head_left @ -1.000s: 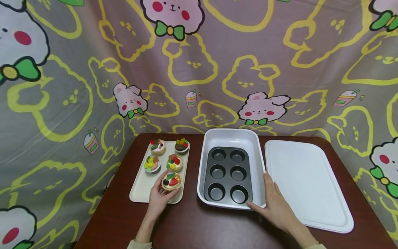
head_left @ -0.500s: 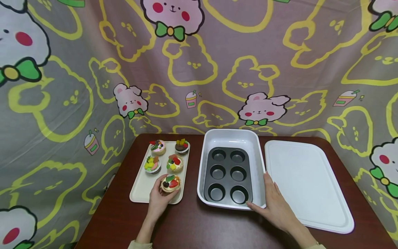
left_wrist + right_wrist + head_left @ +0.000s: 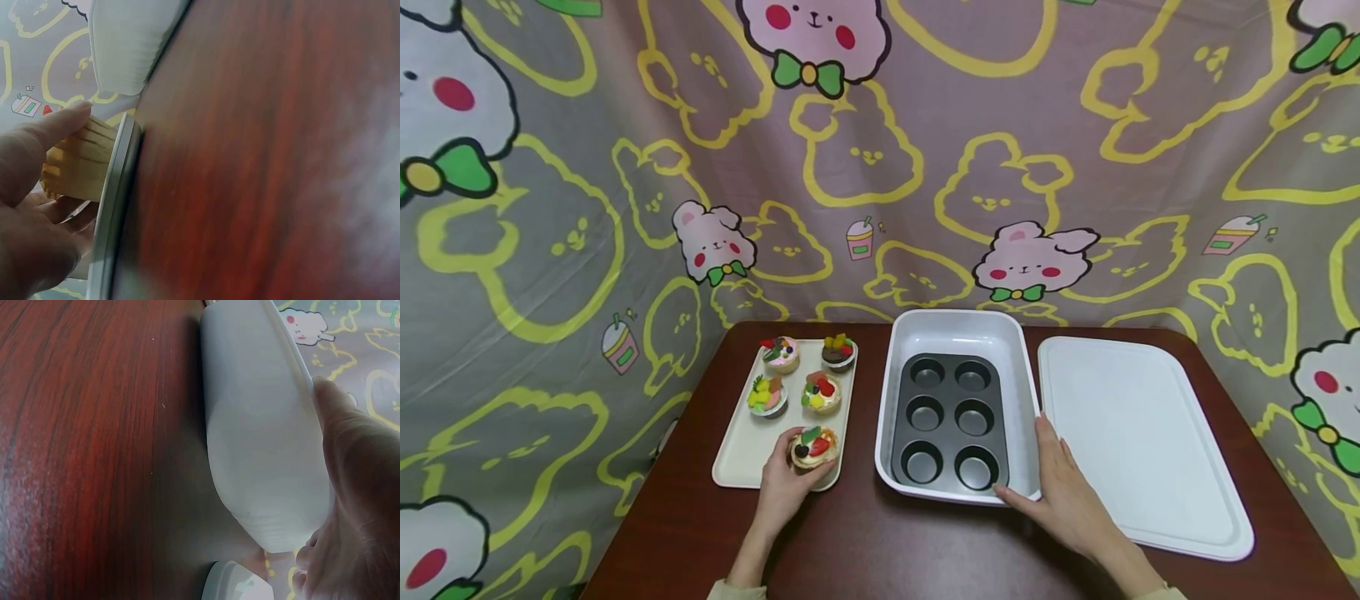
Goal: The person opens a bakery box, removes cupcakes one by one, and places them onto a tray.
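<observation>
My left hand [image 3: 786, 479] grips a fruit-topped cupcake [image 3: 815, 448] at the front right of a cream tray [image 3: 737, 454], thumb on one side and fingers on the other. In the left wrist view, the cupcake's pleated tan side [image 3: 84, 159] shows beside the tray's rim; whether its base touches the tray is hidden. My right hand [image 3: 1067, 492] rests at the front right corner of a deep white container [image 3: 1033, 400], its thumb over the front rim and fingers extended along the right wall. Inside the container lies a dark muffin pan [image 3: 949, 425] with several bare cups.
On the tray stand several more cupcakes: pink-topped [image 3: 781, 355], chocolate [image 3: 838, 353], yellow-fruit [image 3: 767, 397] and strawberry [image 3: 822, 392]. A white lid [image 3: 1142, 442] lies flat at the right of the brown table [image 3: 925, 550]. Patterned cloth [image 3: 880, 167] hangs behind.
My left hand and the cupcake have shifted slightly toward the table's front, with the hold kept. The right hand, container and muffin pan stay in place.
</observation>
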`<state>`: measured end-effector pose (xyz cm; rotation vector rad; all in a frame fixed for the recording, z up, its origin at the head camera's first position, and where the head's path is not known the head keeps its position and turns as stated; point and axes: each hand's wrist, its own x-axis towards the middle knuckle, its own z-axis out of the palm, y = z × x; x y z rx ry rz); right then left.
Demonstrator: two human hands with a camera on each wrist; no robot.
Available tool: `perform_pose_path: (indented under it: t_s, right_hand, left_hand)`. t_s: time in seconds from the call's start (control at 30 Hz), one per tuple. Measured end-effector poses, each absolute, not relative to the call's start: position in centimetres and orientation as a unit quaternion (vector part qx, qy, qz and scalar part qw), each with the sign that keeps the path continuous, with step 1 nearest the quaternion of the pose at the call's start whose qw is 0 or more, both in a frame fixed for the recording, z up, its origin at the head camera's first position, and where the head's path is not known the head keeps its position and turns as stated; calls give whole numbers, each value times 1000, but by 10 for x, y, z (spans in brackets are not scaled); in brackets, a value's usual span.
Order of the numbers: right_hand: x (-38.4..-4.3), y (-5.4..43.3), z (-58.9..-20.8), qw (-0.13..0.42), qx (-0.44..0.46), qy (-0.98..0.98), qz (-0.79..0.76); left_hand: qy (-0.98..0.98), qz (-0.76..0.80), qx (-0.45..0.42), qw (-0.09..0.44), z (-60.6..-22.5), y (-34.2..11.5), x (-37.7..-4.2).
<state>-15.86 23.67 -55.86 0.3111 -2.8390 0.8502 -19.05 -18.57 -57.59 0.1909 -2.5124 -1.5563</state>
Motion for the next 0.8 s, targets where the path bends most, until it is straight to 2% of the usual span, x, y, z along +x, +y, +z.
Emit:
perform_pose_path:
  t_s: [0.13, 0.23, 0.33, 0.57, 0.8]
  right_hand:
    - [-159, 236, -558, 79, 104, -949, 287]
    - [-158, 236, -558, 77, 104, -949, 288]
    - [-157, 235, -557, 79, 105, -949, 288]
    - [-159, 236, -558, 93, 108, -954, 263]
    - [-159, 235, -562, 136, 111, -968, 179]
  left_hand:
    - [-886, -448, 20, 118, -577, -191, -191]
    - [-907, -382, -37, 170, -591, -201, -194]
    - [-923, -321, -78, 196, -600, -210, -196]
    - [-970, -192, -64, 134, -563, -200, -186]
    - [-980, -130, -65, 133, -560, -203, -186]
